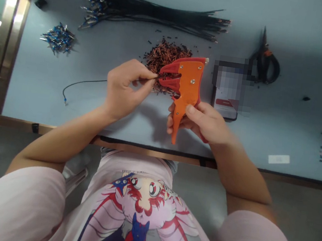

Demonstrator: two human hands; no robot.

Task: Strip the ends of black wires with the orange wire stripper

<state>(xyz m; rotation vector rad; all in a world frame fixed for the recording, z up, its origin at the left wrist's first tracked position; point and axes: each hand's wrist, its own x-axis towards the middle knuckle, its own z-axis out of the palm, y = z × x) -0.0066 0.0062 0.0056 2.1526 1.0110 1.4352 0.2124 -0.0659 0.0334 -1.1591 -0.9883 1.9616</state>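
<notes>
My right hand (204, 122) is wrapped round the handles of an orange and red wire stripper (187, 85), held upright over the table. My left hand (126, 87) pinches the end of a thin black wire (79, 83) and holds its tip in the stripper's jaws. The wire trails left across the table, with a small blue terminal at its far end. Just behind the jaws lies a pile of stripped insulation scraps (166, 57).
A bundle of black wires with blue terminals (152, 12) lies at the back. A small heap of loose blue terminals (58, 38) sits at the left. Black scissors (264, 60) and a phone-like device (228, 91) lie to the right. The table's front edge (151, 149) runs just below my hands.
</notes>
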